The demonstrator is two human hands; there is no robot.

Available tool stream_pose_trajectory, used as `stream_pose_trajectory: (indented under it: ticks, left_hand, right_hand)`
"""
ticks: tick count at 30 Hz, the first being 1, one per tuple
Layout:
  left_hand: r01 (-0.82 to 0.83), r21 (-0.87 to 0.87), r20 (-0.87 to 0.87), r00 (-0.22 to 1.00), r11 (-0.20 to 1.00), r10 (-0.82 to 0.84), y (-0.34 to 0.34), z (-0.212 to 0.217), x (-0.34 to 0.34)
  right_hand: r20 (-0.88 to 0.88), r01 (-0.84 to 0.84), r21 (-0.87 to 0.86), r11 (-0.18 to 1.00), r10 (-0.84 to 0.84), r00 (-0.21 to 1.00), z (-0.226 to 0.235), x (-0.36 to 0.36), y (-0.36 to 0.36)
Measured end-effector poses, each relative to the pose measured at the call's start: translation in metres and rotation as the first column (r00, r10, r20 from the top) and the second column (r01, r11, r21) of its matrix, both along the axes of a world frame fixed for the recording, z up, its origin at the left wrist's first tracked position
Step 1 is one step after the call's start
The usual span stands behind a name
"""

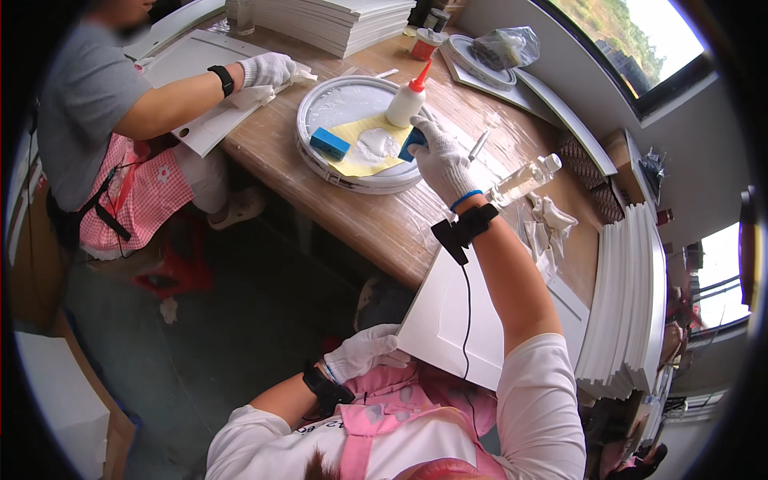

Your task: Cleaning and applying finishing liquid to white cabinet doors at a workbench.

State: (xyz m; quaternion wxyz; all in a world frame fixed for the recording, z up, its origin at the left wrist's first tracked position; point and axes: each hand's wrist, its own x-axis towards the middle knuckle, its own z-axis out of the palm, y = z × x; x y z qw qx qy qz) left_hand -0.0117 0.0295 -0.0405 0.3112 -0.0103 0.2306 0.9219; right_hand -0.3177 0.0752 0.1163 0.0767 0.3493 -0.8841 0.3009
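- White panel [440, 324] reaches from the pink apron [448, 388] to the table [352, 212]; the left hand [364, 354] grips its left corner, likely to keep it still.
- Blue block [411, 145] is pinched in the right hand [442, 162], just beside white paste [378, 144].
- Under the paste are a yellow sheet [350, 166] and a round lid [340, 99], maybe so the table stays clean.
- The panel is well apart from the block.

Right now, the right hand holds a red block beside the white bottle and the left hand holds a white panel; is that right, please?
Not quite: in the head view, the right hand holds a blue block, not red, beside the white bottle; the left hand does hold a white panel.
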Motion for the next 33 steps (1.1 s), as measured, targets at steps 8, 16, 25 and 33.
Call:
stream_pose_trajectory:
  ticks: [8, 16, 25, 33]
  left_hand:
    - [0.069, 0.071, -0.079, 0.995, 0.995, -0.063, -0.003, -0.017, -0.006]
    - [0.095, 0.098, -0.085, 0.993, 0.991, -0.086, -0.004, -0.019, -0.008]
    - [0.096, 0.126, -0.079, 0.993, 0.987, -0.086, -0.004, -0.019, -0.008]
    - [0.088, 0.104, -0.075, 0.994, 0.991, -0.081, -0.004, -0.019, -0.006]
  right_hand:
    - [-0.108, -0.082, 0.016, 0.996, 0.083, 0.991, -0.031, -0.035, -0.028]
    - [-0.159, -0.050, 0.038, 0.998, 0.056, 0.986, -0.049, -0.051, -0.030]
    - [-0.120, -0.075, 0.057, 0.996, 0.081, 0.989, -0.043, -0.048, -0.031]
    - [-0.176, -0.088, 0.091, 0.992, 0.103, 0.979, -0.038, -0.037, -0.027]
